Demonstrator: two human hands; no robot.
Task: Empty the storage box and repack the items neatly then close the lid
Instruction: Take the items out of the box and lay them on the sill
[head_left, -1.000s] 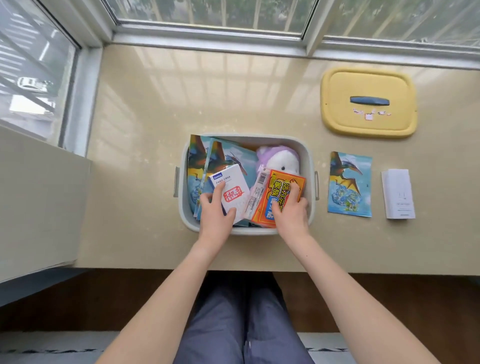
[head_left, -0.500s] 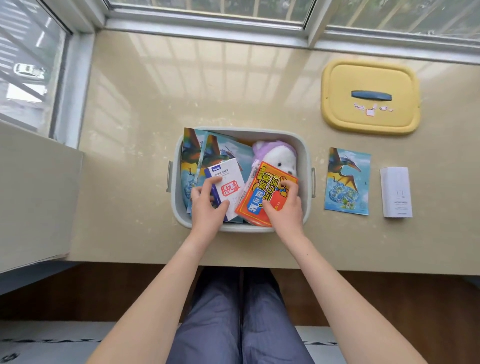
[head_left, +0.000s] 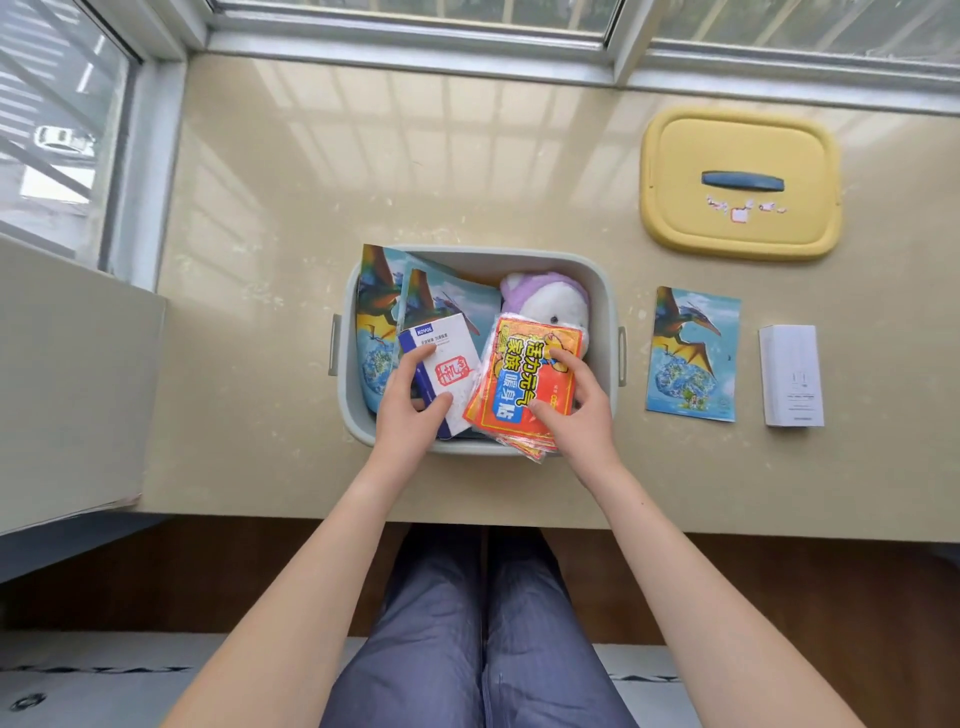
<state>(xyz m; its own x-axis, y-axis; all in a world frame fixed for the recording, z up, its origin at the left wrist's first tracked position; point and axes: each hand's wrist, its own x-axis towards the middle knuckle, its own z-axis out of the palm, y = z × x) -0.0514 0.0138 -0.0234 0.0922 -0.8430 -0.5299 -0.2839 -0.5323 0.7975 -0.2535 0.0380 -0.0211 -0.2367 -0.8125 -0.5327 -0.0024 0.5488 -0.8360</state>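
Note:
A grey storage box (head_left: 605, 306) stands on the beige sill in front of me. Inside it, my left hand (head_left: 410, 415) grips a white box with a blue edge and red stamp (head_left: 447, 364). My right hand (head_left: 574, 410) holds a stack of orange-red heat-patch packets (head_left: 519, 384), lifted over the box's near rim. Behind them sit a white plush toy with a purple hood (head_left: 550, 301) and two dinosaur picture packets (head_left: 379, 306) leaning at the left wall. The yellow lid (head_left: 737, 150) with its blue handle lies far right.
Right of the box lie a third dinosaur packet (head_left: 693, 353) and a white carton (head_left: 789, 374). A window frame (head_left: 415, 47) runs along the back and left. A beige panel (head_left: 67, 374) stands at the left. My legs are below the sill's edge.
Both hands have raised their items: the orange packets have come up and toward the near rim, fanning out, and the white box has tilted more upright.

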